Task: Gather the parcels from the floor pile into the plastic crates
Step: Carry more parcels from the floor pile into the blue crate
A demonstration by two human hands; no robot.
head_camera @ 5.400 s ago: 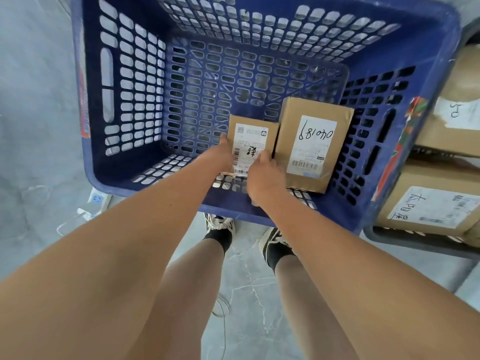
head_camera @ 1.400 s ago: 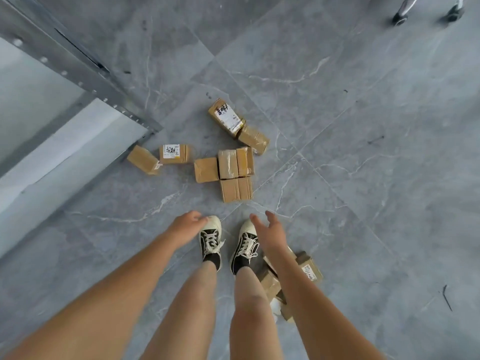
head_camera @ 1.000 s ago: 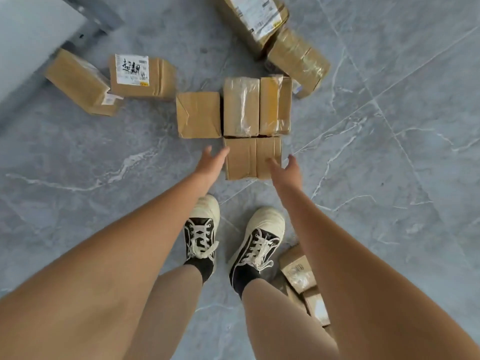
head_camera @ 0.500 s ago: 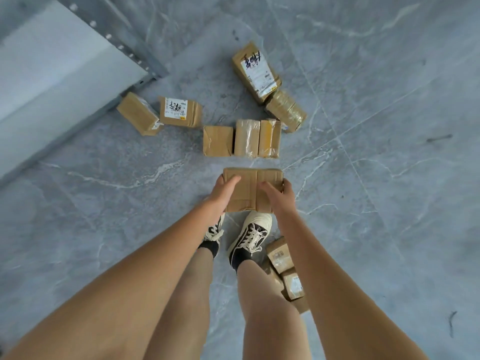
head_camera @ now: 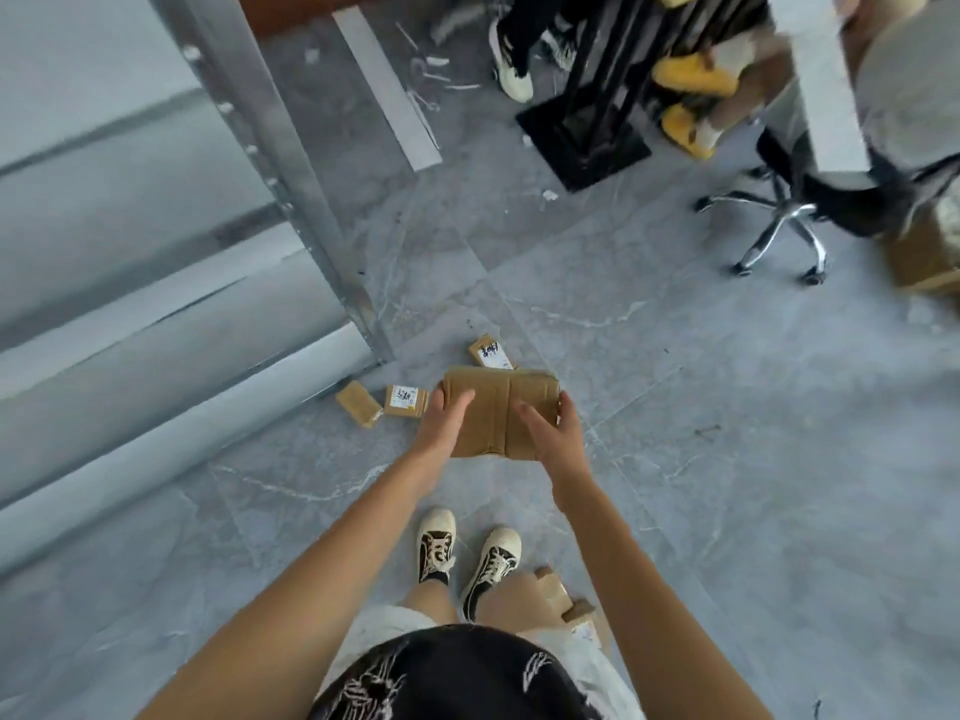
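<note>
Now that the two taped parcels (head_camera: pixel 501 413) have come up off the floor, squeezed between left hand (head_camera: pixel 441 420) and right hand (head_camera: pixel 553 433), they're crate-bound, though no crate's visible yet.

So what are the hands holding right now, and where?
A pair of brown cardboard parcels pressed side by side: left hand on the left end, right hand on the right end.

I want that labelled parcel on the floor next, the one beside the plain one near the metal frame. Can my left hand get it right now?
Probably not yet: the left hand and right hand both hold the lifted parcels, and the labelled parcel lies on the floor below.
</note>
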